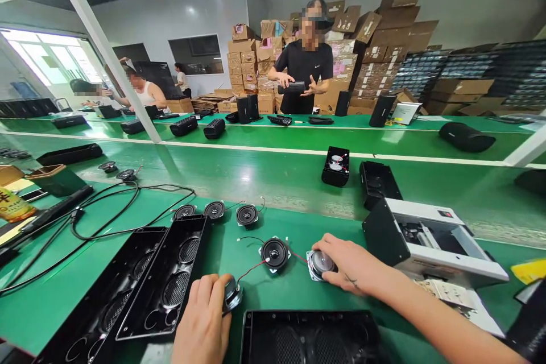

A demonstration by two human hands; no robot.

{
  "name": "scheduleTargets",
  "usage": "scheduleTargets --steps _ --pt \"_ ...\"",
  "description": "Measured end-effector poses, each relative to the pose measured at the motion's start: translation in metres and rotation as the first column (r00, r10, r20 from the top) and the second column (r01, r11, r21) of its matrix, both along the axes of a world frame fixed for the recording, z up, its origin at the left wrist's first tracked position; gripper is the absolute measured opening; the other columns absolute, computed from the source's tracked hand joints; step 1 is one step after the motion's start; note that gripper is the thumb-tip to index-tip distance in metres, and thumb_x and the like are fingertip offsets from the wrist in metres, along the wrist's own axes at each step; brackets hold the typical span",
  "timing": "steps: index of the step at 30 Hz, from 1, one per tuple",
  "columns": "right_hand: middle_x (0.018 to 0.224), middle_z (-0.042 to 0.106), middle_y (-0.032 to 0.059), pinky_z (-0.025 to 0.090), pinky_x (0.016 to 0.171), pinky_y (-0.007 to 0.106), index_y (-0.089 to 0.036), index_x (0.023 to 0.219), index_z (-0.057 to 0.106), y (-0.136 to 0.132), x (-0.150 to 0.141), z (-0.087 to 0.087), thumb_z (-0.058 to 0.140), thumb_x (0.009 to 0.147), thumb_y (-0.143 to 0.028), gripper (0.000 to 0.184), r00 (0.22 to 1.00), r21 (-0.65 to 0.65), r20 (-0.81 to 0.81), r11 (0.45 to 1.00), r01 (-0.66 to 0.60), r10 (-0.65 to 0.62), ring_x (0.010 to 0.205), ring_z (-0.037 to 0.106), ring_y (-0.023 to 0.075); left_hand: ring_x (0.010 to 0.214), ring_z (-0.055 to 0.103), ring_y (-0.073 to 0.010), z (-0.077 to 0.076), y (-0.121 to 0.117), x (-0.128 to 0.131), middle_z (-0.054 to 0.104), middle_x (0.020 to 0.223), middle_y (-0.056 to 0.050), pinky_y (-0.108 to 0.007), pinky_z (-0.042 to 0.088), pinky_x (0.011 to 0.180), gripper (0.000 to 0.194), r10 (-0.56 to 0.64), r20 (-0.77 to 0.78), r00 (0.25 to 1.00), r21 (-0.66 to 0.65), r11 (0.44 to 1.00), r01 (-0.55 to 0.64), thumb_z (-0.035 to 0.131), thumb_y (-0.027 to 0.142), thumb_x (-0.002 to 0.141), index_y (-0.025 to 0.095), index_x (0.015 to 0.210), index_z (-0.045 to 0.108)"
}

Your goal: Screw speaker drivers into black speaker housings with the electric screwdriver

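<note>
My left hand (203,318) is closed over a small speaker driver (232,294) lying on the green bench, a red wire running from it. My right hand (347,264) grips a second driver (319,264), its magnet side up. Between them a third driver (274,253) rests cone up. A black speaker housing (309,336) with grilles lies at the near edge below my hands. Two more black housings (140,284) with round holes lie to the left.
Three loose drivers (215,211) and black cables (106,210) lie further back left. A white and black machine (426,239) stands at the right. Black parts (336,166) ride the green conveyor belt. A person in black stands across, before stacked cardboard boxes (384,40).
</note>
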State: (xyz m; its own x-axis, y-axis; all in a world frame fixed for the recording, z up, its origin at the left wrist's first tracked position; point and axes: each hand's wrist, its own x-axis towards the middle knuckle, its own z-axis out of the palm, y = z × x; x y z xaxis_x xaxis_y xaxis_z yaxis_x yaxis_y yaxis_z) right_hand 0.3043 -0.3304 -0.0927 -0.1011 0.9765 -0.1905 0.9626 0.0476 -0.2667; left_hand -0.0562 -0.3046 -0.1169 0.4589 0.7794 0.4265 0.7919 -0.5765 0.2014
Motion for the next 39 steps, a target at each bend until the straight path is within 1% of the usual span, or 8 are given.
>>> scheduleTargets --steps 5,8,11,17,23,27,32,39 --pt "0.114 0.067 0.0098 0.056 0.096 0.046 -0.016 0.129 0.064 0.0 0.017 0.011 0.073 0.093 -0.034 0.041 0.98 0.054 -0.132 0.986 0.159 -0.151 0.098 0.066 0.0237 0.126 0.059 -0.0322 -0.006 -0.017 -0.017 0.054 0.135 -0.012 -0.05 0.06 0.1 0.064 -0.038 -0.054 0.998 0.007 0.999 0.039 0.048 -0.007 0.077 0.027 0.13 0.053" --pt "0.108 0.07 0.0087 0.059 0.078 0.035 -0.021 0.137 0.06 -0.014 0.023 0.027 0.065 0.095 -0.043 0.047 0.938 0.036 -0.268 0.971 0.237 -0.22 0.079 0.068 0.0193 0.144 0.051 -0.0345 -0.003 -0.019 -0.028 0.051 0.154 -0.012 -0.051 0.057 0.109 0.071 -0.146 -0.066 0.987 -0.074 0.987 0.141 0.052 -0.004 0.075 0.028 0.138 0.049" --pt "0.115 0.07 0.0056 0.06 0.064 0.029 -0.031 0.144 0.055 -0.041 0.02 0.048 0.059 0.096 -0.053 0.053 0.892 0.005 -0.382 0.965 0.263 -0.241 0.067 0.067 0.0148 0.136 0.062 -0.0301 0.007 -0.017 -0.035 0.062 0.149 -0.01 -0.044 0.06 0.109 0.076 -0.262 -0.103 0.959 -0.171 0.955 0.243 0.059 0.004 0.082 0.03 0.151 0.04" --pt "0.119 0.075 -0.0002 0.064 0.067 0.024 -0.037 0.132 0.067 -0.101 -0.018 0.077 0.076 0.079 -0.02 0.057 0.919 0.273 -0.385 0.962 0.021 0.089 0.07 0.073 0.0147 0.107 0.076 -0.0252 0.028 -0.006 -0.029 0.076 0.121 -0.009 -0.036 0.067 0.089 0.045 -0.281 -0.135 0.95 -0.122 0.956 0.265 0.051 0.015 0.094 0.022 0.137 0.057" --pt "0.129 0.074 0.0007 0.067 0.09 0.032 -0.031 0.139 0.056 -0.127 -0.045 0.049 0.077 0.081 -0.018 0.063 0.957 0.436 -0.137 0.883 -0.172 0.254 0.109 0.076 0.023 0.085 0.08 -0.0268 0.076 -0.005 -0.028 0.079 0.114 -0.008 -0.04 0.069 0.076 0.037 -0.026 -0.008 1.0 -0.076 0.997 0.025 0.056 0.039 0.096 0.022 0.127 0.065" --pt "0.127 0.075 -0.0007 0.067 0.077 0.035 -0.031 0.137 0.055 -0.129 -0.046 0.033 0.077 0.08 -0.016 0.063 0.981 0.403 -0.027 0.9 -0.166 0.193 0.106 0.076 0.0235 0.073 0.08 -0.0164 0.104 -0.017 -0.019 0.081 0.111 0.005 -0.023 0.066 0.064 0.039 -0.179 0.192 0.965 -0.282 0.932 0.229 0.066 0.038 0.092 0.037 0.131 0.063" --pt "0.125 0.075 0.0021 0.064 0.074 0.04 -0.03 0.139 0.052 -0.137 -0.049 0.023 0.067 0.091 -0.021 0.051 0.984 0.371 0.034 0.912 -0.177 0.177 0.107 0.074 0.027 0.097 0.078 -0.023 0.099 -0.038 0.01 0.078 0.119 -0.001 -0.032 0.066 0.085 0.044 -0.342 0.198 0.919 -0.418 0.818 0.394 0.063 0.02 0.084 0.032 0.126 0.066" --pt "0.118 0.073 0.0086 0.06 0.078 0.042 -0.025 0.134 0.053 -0.146 -0.055 0.012 0.055 0.103 -0.033 0.032 0.999 0.413 -0.02 0.91 -0.03 0.042 0.099 0.073 0.0271 0.105 0.073 -0.0269 0.086 -0.045 0.042 0.074 0.123 -0.007 -0.038 0.066 0.088 0.049 -0.525 0.033 0.851 -0.435 0.758 0.485 0.061 0.01 0.081 0.022 0.128 0.062"
